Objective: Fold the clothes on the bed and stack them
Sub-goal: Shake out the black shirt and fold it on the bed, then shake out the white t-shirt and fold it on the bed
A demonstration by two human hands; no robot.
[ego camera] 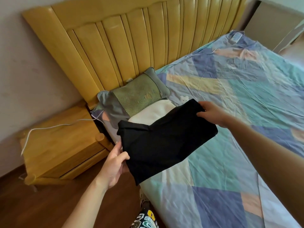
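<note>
Two hands, left hand (115, 163) and right hand (212, 113), pinching opposite ends of folded black cloth garment (164, 140) above folded white garment (153, 112); uneven release judged liable to unfold it.

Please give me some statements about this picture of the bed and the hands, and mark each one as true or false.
1. Both hands hold the folded black garment. True: the left hand grips its near edge and the right hand its far corner.
2. The black garment lies flat on the wooden floor. False: it is held up over the edge of the bed with the patterned blue sheet.
3. A folded white cloth lies beside the green pillow. True.
4. A white cable runs across the yellow wooden nightstand. True.
5. The padded headboard is dark blue. False: the headboard is yellow.
</note>
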